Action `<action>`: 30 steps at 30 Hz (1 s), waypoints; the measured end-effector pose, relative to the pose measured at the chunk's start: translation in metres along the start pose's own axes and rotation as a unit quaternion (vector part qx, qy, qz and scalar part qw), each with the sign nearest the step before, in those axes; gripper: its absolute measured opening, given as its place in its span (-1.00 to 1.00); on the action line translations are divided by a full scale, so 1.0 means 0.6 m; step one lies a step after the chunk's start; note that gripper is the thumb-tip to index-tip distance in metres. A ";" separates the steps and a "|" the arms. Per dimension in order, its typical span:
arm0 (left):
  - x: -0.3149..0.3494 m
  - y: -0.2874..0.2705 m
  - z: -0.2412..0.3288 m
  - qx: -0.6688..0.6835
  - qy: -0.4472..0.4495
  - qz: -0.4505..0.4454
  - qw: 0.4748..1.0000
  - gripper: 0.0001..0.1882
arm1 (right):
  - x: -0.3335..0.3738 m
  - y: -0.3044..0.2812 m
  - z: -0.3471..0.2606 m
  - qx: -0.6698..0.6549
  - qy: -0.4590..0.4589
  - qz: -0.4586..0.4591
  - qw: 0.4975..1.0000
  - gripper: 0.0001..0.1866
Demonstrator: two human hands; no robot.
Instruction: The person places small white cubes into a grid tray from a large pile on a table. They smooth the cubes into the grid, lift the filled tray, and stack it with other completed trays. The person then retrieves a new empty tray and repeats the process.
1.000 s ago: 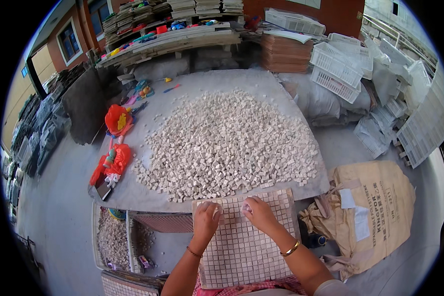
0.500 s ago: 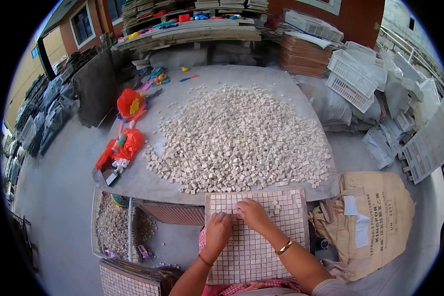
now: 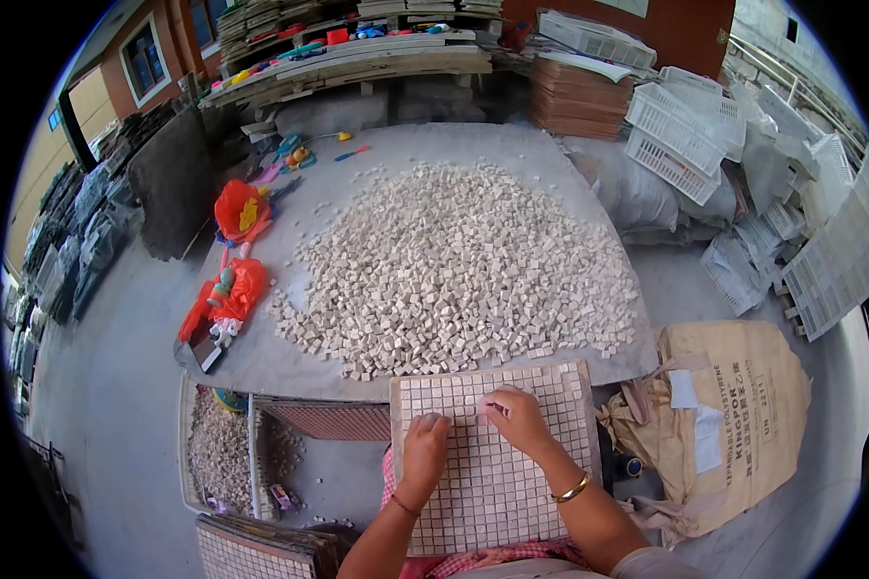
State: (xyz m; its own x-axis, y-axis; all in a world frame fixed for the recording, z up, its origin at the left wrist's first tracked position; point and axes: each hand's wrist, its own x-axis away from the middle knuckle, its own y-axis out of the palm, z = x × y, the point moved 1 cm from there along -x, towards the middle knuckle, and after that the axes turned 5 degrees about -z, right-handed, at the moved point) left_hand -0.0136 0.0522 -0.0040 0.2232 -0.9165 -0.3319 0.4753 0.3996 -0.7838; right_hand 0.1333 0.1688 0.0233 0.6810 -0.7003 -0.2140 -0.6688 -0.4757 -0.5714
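A square tray (image 3: 512, 492) lies before me, filled with rows of small pale stone tiles in a grid. My right hand (image 3: 517, 420) is over its upper middle, thumb and fingers pinched on a small pale stone tile (image 3: 483, 407) at the grid. My left hand (image 3: 425, 452) rests over the tray's left side, fingers bent and drawn together; whatever they hold, if anything, is hidden. Just beyond the tray, a wide heap of loose stone tiles (image 3: 463, 270) spreads over the grey table (image 3: 357, 145).
Red plastic bags (image 3: 241, 212) and toys sit along the table's left edge. At lower left stand a white bin (image 3: 185, 454) of tile pieces and a stack of filled trays (image 3: 251, 555). A tan sack (image 3: 734, 425) lies at right; white crates (image 3: 681, 130) are stacked behind.
My hands have drawn apart; the right went rightward across the tray, the left slightly left. The few loose tiles on the tray's upper right no longer show. The whole view shifted slightly.
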 end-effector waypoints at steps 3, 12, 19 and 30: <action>0.007 -0.002 0.001 -0.024 0.014 -0.013 1.000 -0.87 | 0.048 -0.057 0.016 -0.024 0.059 0.023 0.998 -0.94; -0.007 -0.003 0.021 -0.067 0.016 -0.066 0.995 -0.92 | 0.104 -0.084 0.030 0.029 0.044 0.050 0.997 -0.89; -0.058 0.026 0.095 0.029 0.057 -0.051 0.997 -0.87 | 0.081 -0.044 0.018 0.183 0.092 0.046 0.978 -0.75; -0.086 0.013 0.054 0.094 0.026 -0.057 0.994 -0.79 | 0.078 -0.046 0.028 0.108 0.053 0.035 0.992 -0.78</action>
State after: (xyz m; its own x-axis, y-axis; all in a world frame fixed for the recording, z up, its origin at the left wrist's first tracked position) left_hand 0.0057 0.1033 0.0241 0.1171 -0.9537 -0.2771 0.6459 0.2851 -0.7082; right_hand 0.1888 0.1582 0.0157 0.5926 -0.7847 -0.1820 -0.6259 -0.3063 -0.7172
